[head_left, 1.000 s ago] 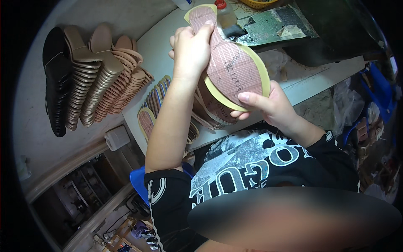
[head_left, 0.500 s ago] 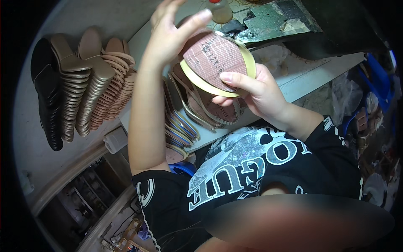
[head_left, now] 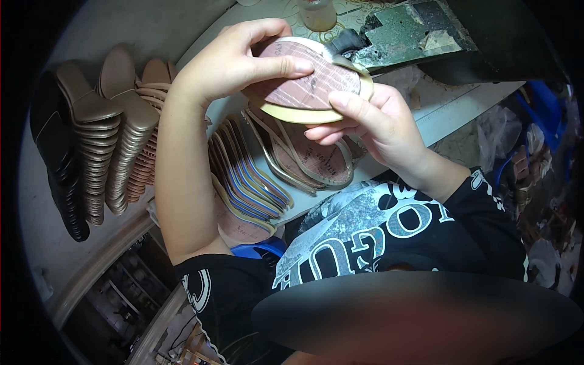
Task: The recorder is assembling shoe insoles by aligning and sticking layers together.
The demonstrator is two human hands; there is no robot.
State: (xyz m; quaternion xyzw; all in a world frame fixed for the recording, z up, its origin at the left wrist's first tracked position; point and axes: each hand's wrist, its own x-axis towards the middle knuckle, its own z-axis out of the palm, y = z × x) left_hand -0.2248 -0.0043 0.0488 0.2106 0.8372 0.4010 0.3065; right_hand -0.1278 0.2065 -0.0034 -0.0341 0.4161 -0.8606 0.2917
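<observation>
Both hands hold a shoe insole (head_left: 292,91) above the table. Its upward face is pinkish-brown board with pale lines, and a yellow border runs along its near and right edges. My left hand (head_left: 234,61) grips the left end, thumb flat across the board and fingers curled behind it. At the right end, my right hand (head_left: 386,125) pinches the border with the thumb on top and the fingers underneath. Just below the held piece lie several gold-edged insoles (head_left: 319,155), beside an overlapping row of insoles with blue edges (head_left: 246,173).
Tall overlapping stacks of black (head_left: 55,176), gold (head_left: 97,131) and pink (head_left: 146,155) shoe pieces stand at the left. A jar (head_left: 317,15) and a worn green machine plate (head_left: 413,36) are beyond my hands. Plastic bags (head_left: 499,131) lie at the right near a blue object (head_left: 541,115).
My left hand has come down from above the insole and now grips its left end. The insole has tilted and turned. My right hand keeps hold, and the view has shifted slightly.
</observation>
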